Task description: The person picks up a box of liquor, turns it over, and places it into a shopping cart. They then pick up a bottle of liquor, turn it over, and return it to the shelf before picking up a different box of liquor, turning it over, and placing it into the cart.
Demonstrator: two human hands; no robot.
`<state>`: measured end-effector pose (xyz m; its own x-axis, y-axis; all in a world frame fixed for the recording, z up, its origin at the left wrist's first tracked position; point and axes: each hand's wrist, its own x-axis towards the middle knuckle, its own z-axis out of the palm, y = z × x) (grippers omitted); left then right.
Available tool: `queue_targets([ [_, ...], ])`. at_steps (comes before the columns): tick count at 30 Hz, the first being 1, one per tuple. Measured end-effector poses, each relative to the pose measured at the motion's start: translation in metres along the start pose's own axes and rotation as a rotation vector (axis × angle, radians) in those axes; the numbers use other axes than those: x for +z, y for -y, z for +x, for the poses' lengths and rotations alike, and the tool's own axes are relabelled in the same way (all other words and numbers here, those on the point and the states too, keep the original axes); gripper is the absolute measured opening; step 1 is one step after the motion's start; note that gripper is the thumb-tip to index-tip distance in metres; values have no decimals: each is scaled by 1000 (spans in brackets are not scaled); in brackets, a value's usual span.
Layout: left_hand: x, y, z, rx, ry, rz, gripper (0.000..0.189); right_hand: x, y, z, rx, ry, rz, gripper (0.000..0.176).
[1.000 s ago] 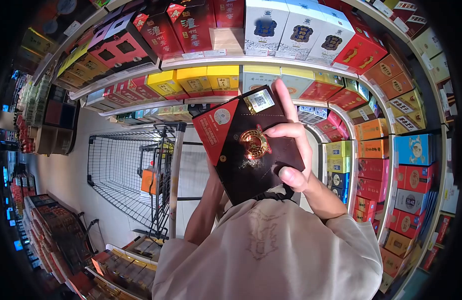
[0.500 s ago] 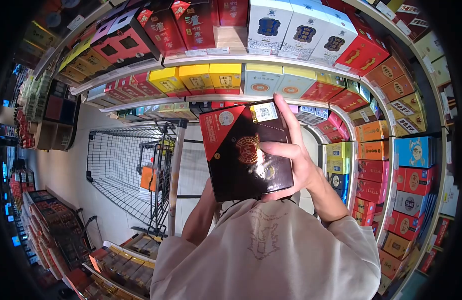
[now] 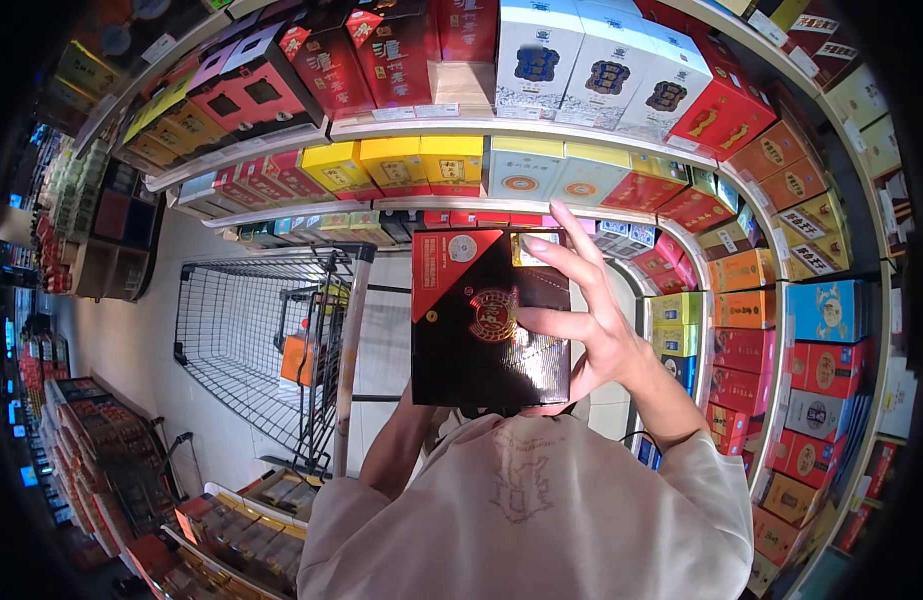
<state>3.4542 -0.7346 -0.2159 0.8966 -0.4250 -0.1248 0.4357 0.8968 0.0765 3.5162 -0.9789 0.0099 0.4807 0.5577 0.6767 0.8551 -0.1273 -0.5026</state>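
A black-and-red carton (image 3: 451,365) is held up in front of my chest, its face toward me. A red corner with small print and a round gold-red emblem mark that face. My right hand (image 3: 591,315) grips the carton's right side, its thumb low and its fingers spread over the front. One finger partly covers the white label at the top right. On the other side, my left forearm (image 3: 396,440) rises to the carton's lower left, and the carton hides my left hand, so its fingers do not show.
A wire shopping cart (image 3: 251,330) stands to the left, with an orange item (image 3: 298,360) at its handle end. Shelves of boxed goods curve ahead and right, including white boxes (image 3: 621,75) and yellow boxes (image 3: 393,163). Display racks (image 3: 246,520) stand at lower left.
The carton has turned from tilted to nearly straight and dropped slightly. My right hand's fingers have shifted over its face, now partly covering the white label.
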Motion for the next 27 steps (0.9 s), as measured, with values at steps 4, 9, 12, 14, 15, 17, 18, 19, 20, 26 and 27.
queue_targets([
  [4,-1,19,22,-47,-1,-4,85,3,1,-10,35,-75,70,93],
  [9,-8,6,7,-120,-16,-3,85,-12,13,-15,189,-14,147,98],
  [12,-6,22,36,-156,0,-2,85,-19,19,-21,198,0,92,100],
  [14,-5,29,50,-160,12,2,85,-24,22,-25,212,-18,85,98],
  [15,-4,32,53,-154,16,4,85,-26,21,-28,203,-15,90,98],
  [17,-3,36,50,-132,14,6,86,-30,19,-33,200,-60,143,96],
  [18,-5,26,37,-119,11,9,86,-33,21,-34,203,-64,165,90],
  [19,-4,17,34,-106,9,13,86,-35,20,-37,193,-60,179,90],
  [20,-3,22,32,-95,6,15,86,-36,18,-40,171,-44,181,87],
  [26,74,54,-12,-13,-323,267,79,-42,14,-57,107,-20,236,84],
  [27,91,64,-22,91,-321,499,76,-45,16,-58,100,0,264,84],
])
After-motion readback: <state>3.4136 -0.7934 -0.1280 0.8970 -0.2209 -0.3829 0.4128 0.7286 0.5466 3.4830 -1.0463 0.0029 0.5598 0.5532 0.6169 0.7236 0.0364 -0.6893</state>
